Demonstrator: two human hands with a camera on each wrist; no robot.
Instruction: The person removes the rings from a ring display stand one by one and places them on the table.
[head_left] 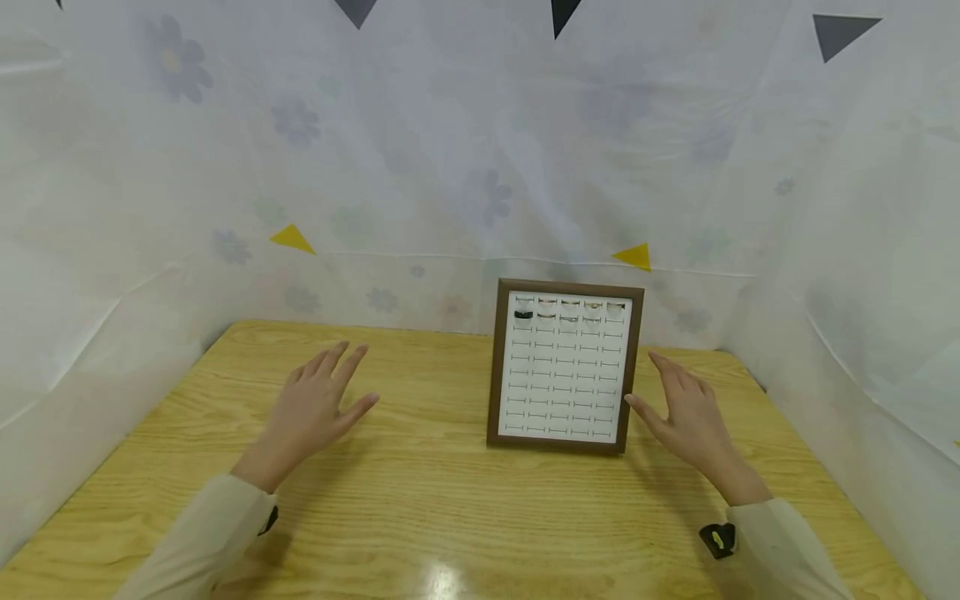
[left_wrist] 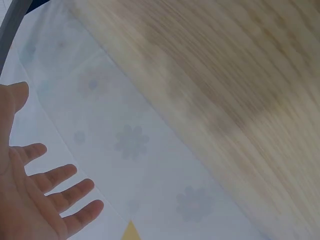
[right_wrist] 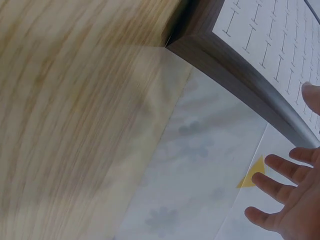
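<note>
From my remote station I see the ring display tray (head_left: 564,367), a square board with a dark brown frame and a white slotted insert, standing propped up near the back of the wooden table (head_left: 420,492), right of centre, with its lower edge on the tabletop and its top leaning towards the rear curtain. Its slots run in rows; only the top two rows carry rings (head_left: 570,310), among them one dark piece at the upper left, and the rows below show bare slits. My right hand (head_left: 693,417) is just beside the tray's right frame edge, fingers straight and slightly spread, the thumb tip very near the frame; whether it touches I cannot tell. It grasps nothing. In the right wrist view the same frame corner (right_wrist: 240,75) and white insert appear at the upper right, with the spread fingers (right_wrist: 280,192) at the lower right against the curtain. My left hand (head_left: 315,408) is over the table well apart from the tray's left side, palm down, fingers extended and splayed, holding nothing; the left wrist view shows its fingers (left_wrist: 60,195) fanned out before the curtain, with blurred wood grain beyond. Beige sleeves (head_left: 202,537) cover both forearms. A white translucent curtain (head_left: 420,150) printed with faint flowers and yellow and dark triangles encloses the table on three sides.
</note>
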